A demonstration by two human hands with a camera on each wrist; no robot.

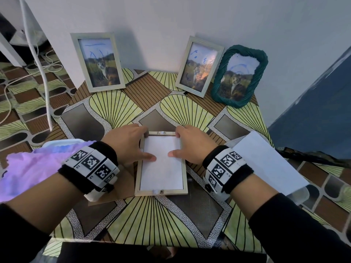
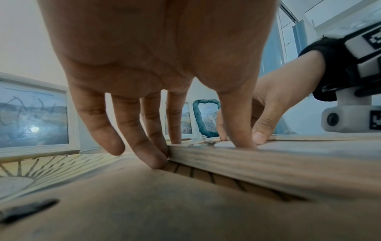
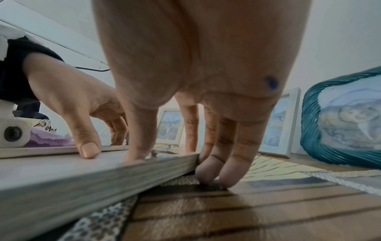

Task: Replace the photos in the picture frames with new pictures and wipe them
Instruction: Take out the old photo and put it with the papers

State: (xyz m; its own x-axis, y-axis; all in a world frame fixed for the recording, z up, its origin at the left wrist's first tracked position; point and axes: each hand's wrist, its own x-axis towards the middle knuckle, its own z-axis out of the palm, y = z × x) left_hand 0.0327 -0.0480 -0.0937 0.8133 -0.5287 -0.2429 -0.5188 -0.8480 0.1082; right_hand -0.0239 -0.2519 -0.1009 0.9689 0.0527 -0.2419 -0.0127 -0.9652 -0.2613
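Head view. The open frame (image 1: pixel 161 164) lies face down at the centre of the table (image 1: pixel 190 221), its back removed and a white sheet (image 1: pixel 161 168) seated in the recess. The left hand (image 1: pixel 129 145) grasps the frame's 9 o'clock rail and the right hand (image 1: pixel 191 144) its 3 o'clock rail; both thumbs press flat on the sheet, probably to hold it square in the recess. Three framed cat photos stand against the wall: a pale frame (image 1: pixel 97 61) at 11 o'clock, a second pale frame (image 1: pixel 199 66) at 1 o'clock, and a teal frame (image 1: pixel 240 75) touching or just beside it. A brown backing board (image 1: pixel 123 186) lies partly under the left wrist. A purple cloth (image 1: pixel 32 166) sits at 9 o'clock, likely staged for wiping. The printed side of the sheet is hidden.

Left wrist view. Fingertips (image 2: pixel 158 161) curl against the outer edge of the frame rail (image 2: pixel 247 163); the thumb (image 2: pixel 241 138) bears on top.

Right wrist view. Two fingertips (image 3: pixel 216 176) hook at the rail's lower edge (image 3: pixel 123 176), which appears raised off the tablecloth here. The retaining tabs are blurred.
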